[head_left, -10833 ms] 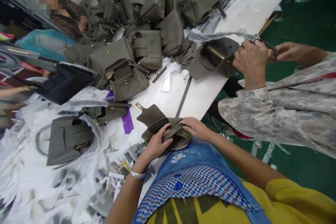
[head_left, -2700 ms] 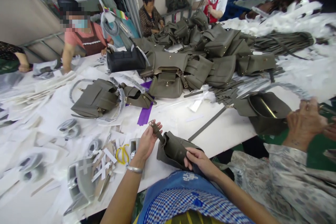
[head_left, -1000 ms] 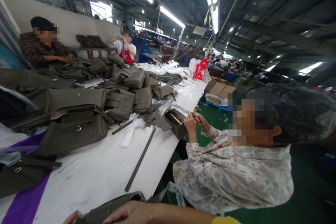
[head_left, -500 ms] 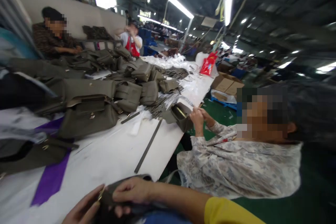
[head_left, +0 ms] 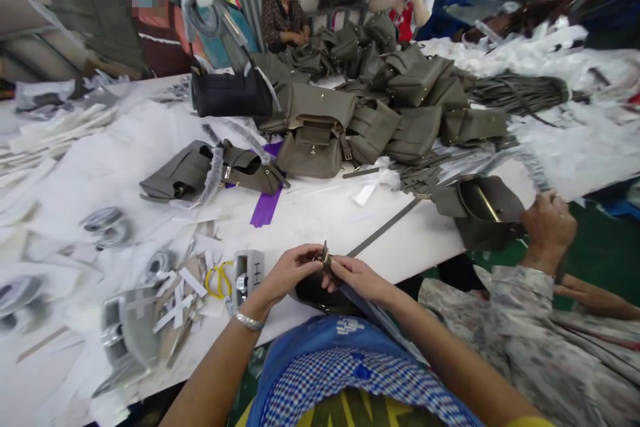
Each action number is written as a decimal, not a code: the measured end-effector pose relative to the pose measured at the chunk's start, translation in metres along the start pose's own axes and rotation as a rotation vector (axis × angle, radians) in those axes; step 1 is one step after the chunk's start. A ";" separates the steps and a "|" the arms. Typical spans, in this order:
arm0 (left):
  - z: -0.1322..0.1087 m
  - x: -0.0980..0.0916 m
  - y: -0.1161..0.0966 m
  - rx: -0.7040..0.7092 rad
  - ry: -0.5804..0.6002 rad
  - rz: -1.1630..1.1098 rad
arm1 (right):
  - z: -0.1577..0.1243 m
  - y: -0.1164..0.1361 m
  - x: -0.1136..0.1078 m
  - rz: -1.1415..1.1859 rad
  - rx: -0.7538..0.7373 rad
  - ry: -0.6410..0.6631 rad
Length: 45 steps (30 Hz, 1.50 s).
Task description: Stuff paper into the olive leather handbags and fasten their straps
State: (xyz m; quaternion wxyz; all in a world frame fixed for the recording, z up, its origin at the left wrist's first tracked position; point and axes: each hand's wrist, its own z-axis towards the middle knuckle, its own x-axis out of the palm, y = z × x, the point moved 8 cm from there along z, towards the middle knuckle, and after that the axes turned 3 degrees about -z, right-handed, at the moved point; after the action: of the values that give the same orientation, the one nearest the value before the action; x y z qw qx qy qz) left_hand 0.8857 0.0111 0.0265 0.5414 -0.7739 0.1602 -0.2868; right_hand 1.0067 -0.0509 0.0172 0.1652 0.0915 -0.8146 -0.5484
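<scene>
At the near table edge, my left hand (head_left: 294,272) and my right hand (head_left: 361,277) are close together in front of my blue apron. Both are closed, pinching a short dark strap end (head_left: 325,256) with a small metal fitting between the fingertips. My fingers cover most of it. Below them lies a dark handbag (head_left: 320,293), partly hidden by my hands and apron. A long thin olive strap (head_left: 383,228) stretches across the table beyond my right hand. To the left are yellow-handled scissors (head_left: 219,280) and a grey tape dispenser (head_left: 249,273).
Olive bags (head_left: 315,140) pile up across the table, with a black bag (head_left: 233,93) behind. Another tape dispenser (head_left: 131,330), tape rolls (head_left: 105,227) and paper scraps lie left. At right, a co-worker's hand (head_left: 550,227) holds an olive bag (head_left: 473,207). Other people are at the far side.
My view has swung left and down, bringing the table's left side and both my hands into fuller sight. My hands still grip the strap end. The co-worker still holds the bag.
</scene>
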 end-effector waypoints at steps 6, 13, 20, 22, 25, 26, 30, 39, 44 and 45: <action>0.001 -0.011 0.008 0.013 -0.108 -0.158 | -0.023 -0.014 -0.006 -0.063 0.188 -0.011; 0.004 -0.017 0.015 -0.006 -0.152 -0.234 | -0.007 0.010 -0.001 -0.009 0.017 -0.027; 0.000 -0.003 0.012 0.024 -0.029 -0.152 | -0.008 0.038 -0.021 -0.477 -0.229 -0.351; -0.001 0.007 0.012 0.025 0.024 -0.106 | 0.001 0.060 -0.015 -0.541 -0.350 -0.359; -0.001 0.012 0.013 -0.004 0.051 -0.054 | 0.020 0.084 -0.008 -0.458 -0.401 -0.282; -0.001 0.014 0.013 -0.016 0.071 -0.048 | 0.026 0.092 -0.006 -0.406 -0.398 -0.255; -0.001 0.037 0.008 -0.022 0.219 -0.013 | 0.054 0.134 -0.004 -0.160 -0.430 -0.183; 0.010 0.050 0.007 0.071 0.211 0.300 | 0.074 0.199 -0.043 0.157 -0.609 -0.312; 0.013 0.033 0.012 0.128 0.006 0.370 | 0.020 0.136 -0.046 -0.477 -0.285 -0.394; 0.013 0.033 0.011 0.144 -0.021 0.375 | 0.010 0.117 -0.046 -0.614 -0.200 -0.418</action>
State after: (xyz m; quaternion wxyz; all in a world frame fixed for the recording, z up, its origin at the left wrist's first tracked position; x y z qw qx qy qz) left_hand 0.9205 -0.0020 0.0217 0.6410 -0.6927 0.2748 -0.1835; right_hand 1.0498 0.0177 0.1143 -0.1681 0.2007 -0.7079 -0.6560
